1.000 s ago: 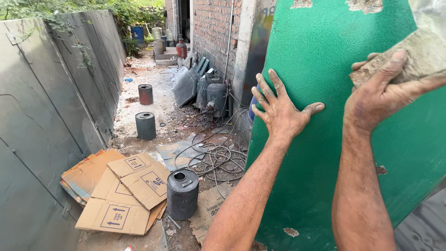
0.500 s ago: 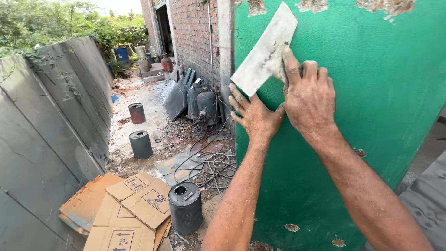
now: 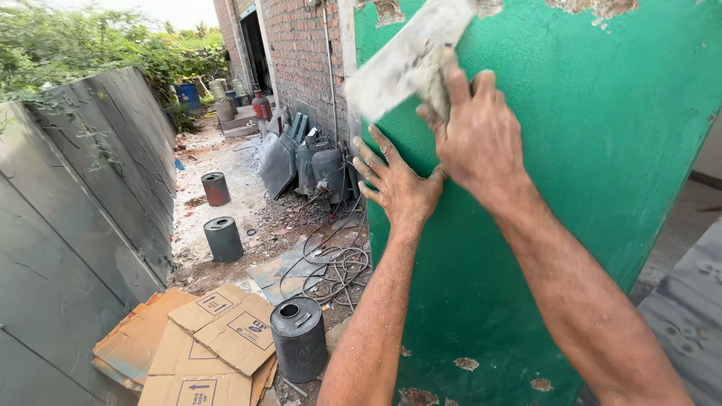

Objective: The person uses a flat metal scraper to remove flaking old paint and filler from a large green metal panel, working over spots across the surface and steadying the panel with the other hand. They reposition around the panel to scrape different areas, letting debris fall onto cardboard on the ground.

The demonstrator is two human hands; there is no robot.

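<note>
A tall green painted wall (image 3: pixel 571 188) fills the right half of the head view, with flaked patches at its top and bottom. My left hand (image 3: pixel 395 180) lies flat against it near its left edge, fingers spread. My right hand (image 3: pixel 474 131) is just above and to the right, gripping a pale grey sheet of sandpaper (image 3: pixel 402 60) and pressing it on the wall's upper left part. The sheet sticks out up and to the left of my fingers.
A dark metal can (image 3: pixel 299 338) stands on the ground below my left arm, beside flattened cardboard boxes (image 3: pixel 203 346). Coiled wire (image 3: pixel 331 263), two more cans (image 3: pixel 222 238) and leaning grey slabs (image 3: pixel 83 195) line the narrow yard beside a brick wall (image 3: pixel 301 53).
My right hand has carried the sandpaper from the wall's right side over to the upper left, above my left hand. The left hand has stayed flat on the wall.
</note>
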